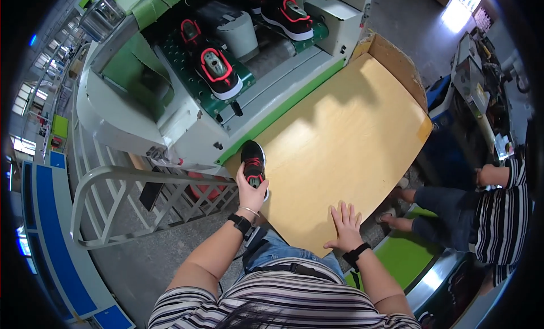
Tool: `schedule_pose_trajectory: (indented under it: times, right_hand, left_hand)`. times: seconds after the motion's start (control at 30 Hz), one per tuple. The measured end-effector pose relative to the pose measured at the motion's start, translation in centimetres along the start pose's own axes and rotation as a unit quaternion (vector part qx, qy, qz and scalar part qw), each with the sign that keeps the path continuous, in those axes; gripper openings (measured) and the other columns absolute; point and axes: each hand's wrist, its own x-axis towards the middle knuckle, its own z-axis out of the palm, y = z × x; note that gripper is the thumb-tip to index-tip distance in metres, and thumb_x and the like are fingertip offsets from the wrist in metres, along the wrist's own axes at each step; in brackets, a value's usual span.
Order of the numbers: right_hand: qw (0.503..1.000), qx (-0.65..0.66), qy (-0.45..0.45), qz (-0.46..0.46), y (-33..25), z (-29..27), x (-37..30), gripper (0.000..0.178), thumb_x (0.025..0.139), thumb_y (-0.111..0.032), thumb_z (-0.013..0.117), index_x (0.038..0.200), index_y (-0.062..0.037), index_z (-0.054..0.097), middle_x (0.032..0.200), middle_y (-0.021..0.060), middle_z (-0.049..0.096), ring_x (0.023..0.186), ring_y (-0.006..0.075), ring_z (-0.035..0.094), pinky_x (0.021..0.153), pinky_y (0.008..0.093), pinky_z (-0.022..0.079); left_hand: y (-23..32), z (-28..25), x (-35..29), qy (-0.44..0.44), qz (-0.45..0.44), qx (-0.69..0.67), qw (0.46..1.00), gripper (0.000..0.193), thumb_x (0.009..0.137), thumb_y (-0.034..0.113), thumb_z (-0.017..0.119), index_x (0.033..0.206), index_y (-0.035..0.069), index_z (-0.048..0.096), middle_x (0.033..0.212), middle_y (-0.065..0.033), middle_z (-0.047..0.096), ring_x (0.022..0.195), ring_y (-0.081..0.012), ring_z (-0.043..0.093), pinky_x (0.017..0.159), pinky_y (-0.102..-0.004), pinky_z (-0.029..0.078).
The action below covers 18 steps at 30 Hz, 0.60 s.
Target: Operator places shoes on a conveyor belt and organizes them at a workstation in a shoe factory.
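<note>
Nearest is the wearer's striped shirt (272, 298), with both forearms reaching forward. The left hand (252, 194) is partly closed around the heel end of a black shoe with red laces (253, 160), thumb on one side and fingers on the other. This grip seems to leave the toe and laces uncovered. The shoe is at the left edge of a tan board (340, 153), its toe pointing away. The right hand (345, 231) lies palm down near the board's close edge, fingers spread and holding nothing, perhaps for support. To the left stands a pale metal railing (122, 173); to the right, a co-worker in striped top and dark shorts (501, 218).

Beyond the board's left side is a pale machine with a green front edge (300, 97). Inside, a black-and-red shoe (218, 74) rests on a perforated green plate (195, 88), and a similar shoe (288, 18) sits farther right. Both have hard inserts filling their openings, likely to keep their shape. A cardboard flap (399, 68) rises at the board's far end, possibly as a stop. No lettering is clear enough to read.
</note>
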Motion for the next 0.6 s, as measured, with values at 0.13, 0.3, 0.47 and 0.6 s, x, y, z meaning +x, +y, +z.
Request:
schedule_pose_trajectory:
  times: [0.13, 0.3, 0.47, 0.6]
  right_hand:
    - [1.000, 0.025, 0.011, -0.004, 0.5, -0.1, -0.3, 0.134, 0.046, -0.052, 0.089, 0.156, -0.0224, 0.018, 0.162, 0.0183, 0.006, 0.147, 0.0464, 0.003, 0.112, 0.0682, 0.006]
    - [0.999, 0.031, 0.013, -0.003, 0.4, 0.1, -0.4, 0.135, 0.045, -0.051, 0.090, 0.156, -0.0231, 0.018, 0.162, 0.0173, 0.005, 0.147, 0.0451, 0.002, 0.113, 0.0672, 0.005]
    - [1.000, 0.027, 0.013, -0.006, 0.1, -0.1, -0.6, 0.136, 0.045, -0.049, 0.091, 0.156, -0.0235, 0.018, 0.162, 0.0171, 0.005, 0.148, 0.0449, 0.002, 0.113, 0.0666, 0.005]
    - [0.999, 0.027, 0.017, -0.001, -0.1, 0.2, -0.3, 0.136, 0.045, -0.048, 0.091, 0.156, -0.0238, 0.017, 0.162, 0.0168, 0.005, 0.148, 0.0445, 0.002, 0.113, 0.0666, 0.005]
  left_hand:
    - [0.3, -1.5, -0.2, -0.055, -0.052, -0.196, 0.978, 0.087, 0.075, 0.001, 0.077, 0.146, 0.004, 0.027, 0.131, -0.0143, 0.049, 0.114, -0.0238, 0.054, 0.100, -0.0367, 0.044]
    - [-0.7, -4.7, -0.7, -0.067, -0.160, -0.341, 0.924, 0.072, 0.079, -0.001, 0.075, 0.139, 0.004, 0.035, 0.123, -0.0102, 0.056, 0.109, -0.0204, 0.058, 0.094, -0.0353, 0.049]
    - [-1.5, -5.0, -0.8, -0.076, -0.146, -0.367, 0.915, 0.059, 0.081, 0.001, 0.075, 0.131, 0.003, 0.044, 0.113, -0.0091, 0.061, 0.100, -0.0194, 0.061, 0.090, -0.0346, 0.051]
    - [-1.8, -5.1, -0.5, -0.082, -0.150, -0.362, 0.916, 0.057, 0.081, 0.002, 0.075, 0.129, 0.003, 0.045, 0.112, -0.0084, 0.060, 0.097, -0.0184, 0.061, 0.088, -0.0337, 0.051]
